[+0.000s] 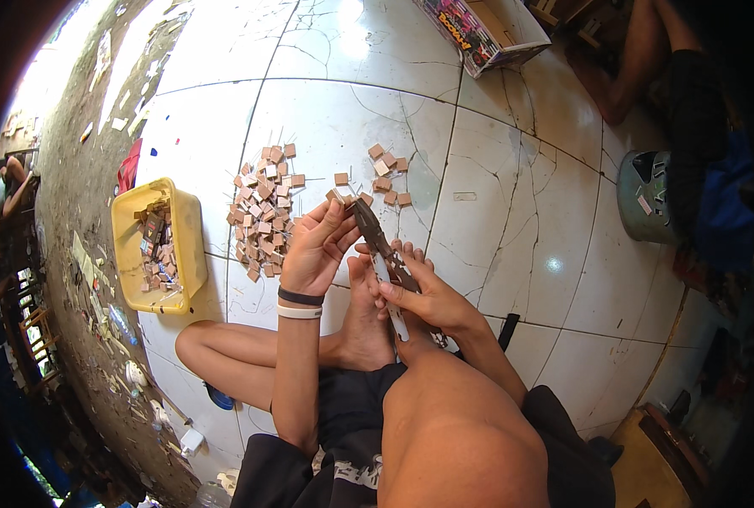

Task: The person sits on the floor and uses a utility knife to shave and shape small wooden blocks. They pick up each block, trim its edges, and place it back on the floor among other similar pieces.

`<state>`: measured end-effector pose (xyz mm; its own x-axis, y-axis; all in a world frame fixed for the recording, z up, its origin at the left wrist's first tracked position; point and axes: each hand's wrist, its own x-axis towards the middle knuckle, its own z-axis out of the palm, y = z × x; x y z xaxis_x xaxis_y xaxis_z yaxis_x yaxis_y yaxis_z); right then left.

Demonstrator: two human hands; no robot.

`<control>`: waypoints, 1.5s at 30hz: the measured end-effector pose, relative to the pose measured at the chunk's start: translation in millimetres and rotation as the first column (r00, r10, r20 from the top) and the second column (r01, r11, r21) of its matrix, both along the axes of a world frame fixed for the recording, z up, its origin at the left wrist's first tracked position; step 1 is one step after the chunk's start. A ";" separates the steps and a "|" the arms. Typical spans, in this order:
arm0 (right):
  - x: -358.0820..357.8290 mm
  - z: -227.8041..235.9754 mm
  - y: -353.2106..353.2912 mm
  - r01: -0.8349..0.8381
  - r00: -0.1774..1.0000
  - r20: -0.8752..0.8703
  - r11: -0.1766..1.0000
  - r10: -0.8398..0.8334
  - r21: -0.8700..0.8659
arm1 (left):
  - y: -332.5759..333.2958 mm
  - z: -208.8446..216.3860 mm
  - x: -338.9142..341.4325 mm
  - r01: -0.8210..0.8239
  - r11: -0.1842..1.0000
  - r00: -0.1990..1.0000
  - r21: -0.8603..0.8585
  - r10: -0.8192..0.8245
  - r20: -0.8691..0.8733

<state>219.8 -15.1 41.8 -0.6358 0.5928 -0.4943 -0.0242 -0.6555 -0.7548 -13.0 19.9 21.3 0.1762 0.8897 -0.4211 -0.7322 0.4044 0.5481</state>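
Observation:
My left hand [316,247] pinches a small brown square piece [337,197] at its fingertips, raised over the white tiled floor. My right hand [423,296] grips a pair of pliers [378,245] by the white handles, the dark jaws pointing up at the piece. Just beyond my hands lies a large heap of similar brown squares [262,212] with thin wire legs, and a smaller scatter of squares [387,173] to its right. My bare feet and crossed legs lie under both hands.
A yellow plastic tub [186,254] holding several small pieces stands on the left. A printed cardboard box [487,34] lies at the top. Another person's legs [648,59] and a grey-green bucket [643,199] are on the right. A wooden stool [656,449] sits lower right.

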 end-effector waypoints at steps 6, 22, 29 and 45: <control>0.3 -14.7 -6.2 -0.016 0.998 0.058 0.999 0.014 0.039 | 0.3 0.7 -1.7 -0.005 1.000 1.000 -0.004 0.005 0.013; -6.4 -39.6 -16.0 -0.059 0.985 0.172 0.989 0.035 0.137 | 0.5 4.9 6.3 -0.054 0.999 0.997 0.005 0.054 -0.047; 0.0 -62.9 -18.8 -0.067 0.998 0.022 0.997 0.066 0.050 | 3.0 1.8 2.9 -0.002 1.000 1.000 0.019 0.002 0.015; 16.1 15.9 22.5 0.003 0.999 0.032 0.999 -0.005 0.035 | 4.2 13.5 0.2 -0.013 0.969 0.895 0.245 0.121 -0.429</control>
<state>235.9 7.5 57.7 -0.6174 0.6126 -0.4934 -0.0020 -0.6285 -0.7778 -12.8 24.1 34.8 -0.0416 0.9738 -0.2235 -0.4163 0.1865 0.8899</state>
